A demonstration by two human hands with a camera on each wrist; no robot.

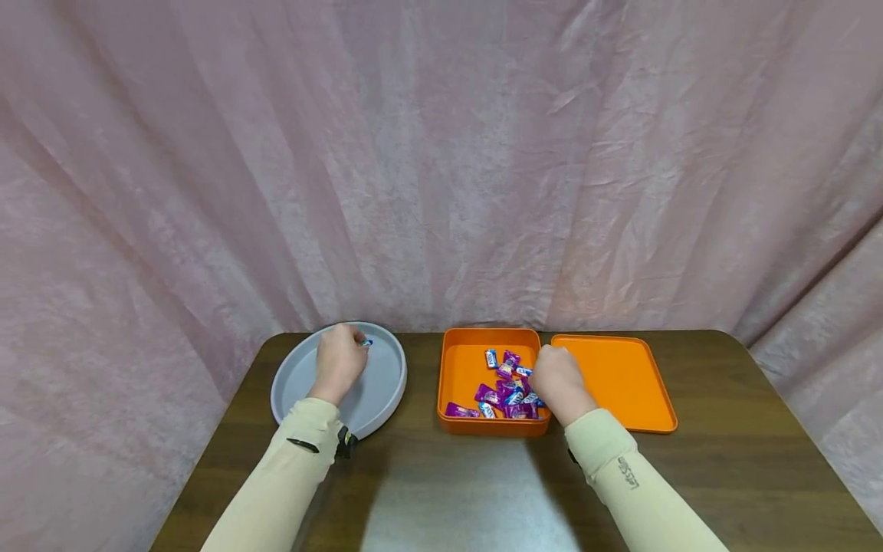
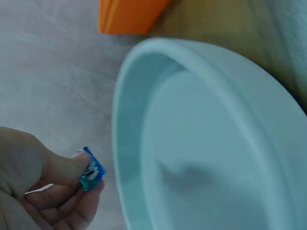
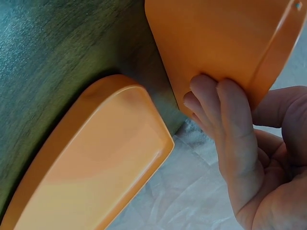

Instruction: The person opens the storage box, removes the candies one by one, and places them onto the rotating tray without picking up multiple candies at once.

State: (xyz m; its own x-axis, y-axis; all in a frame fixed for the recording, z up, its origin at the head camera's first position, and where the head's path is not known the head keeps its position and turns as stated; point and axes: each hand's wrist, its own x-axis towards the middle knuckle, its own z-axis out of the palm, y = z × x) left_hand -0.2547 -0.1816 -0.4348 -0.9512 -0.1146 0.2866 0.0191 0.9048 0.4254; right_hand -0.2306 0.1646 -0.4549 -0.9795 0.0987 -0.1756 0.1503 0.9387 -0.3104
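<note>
My left hand (image 1: pixel 338 362) is over the round pale grey tray (image 1: pixel 378 387) on the left. Between its thumb and fingers it pinches a small blue-and-teal wrapped candy (image 2: pixel 93 171). The orange box (image 1: pixel 493 426) stands mid-table with several purple candies (image 1: pixel 488 395) and several blue-and-white candies (image 1: pixel 491 359) inside. At the box's right side is my right hand (image 1: pixel 560 383). In the right wrist view its fingers (image 3: pixel 235 110) lie against the box's outer wall and the thumb is over the rim, gripping the side. Part of the box's right edge is hidden behind this hand.
An orange lid (image 1: pixel 624 383) lies inner side up to the right of the box. All of this is on a dark wooden table (image 1: pixel 724 445). A pink curtain (image 1: pixel 441 169) hangs behind the table's far edge.
</note>
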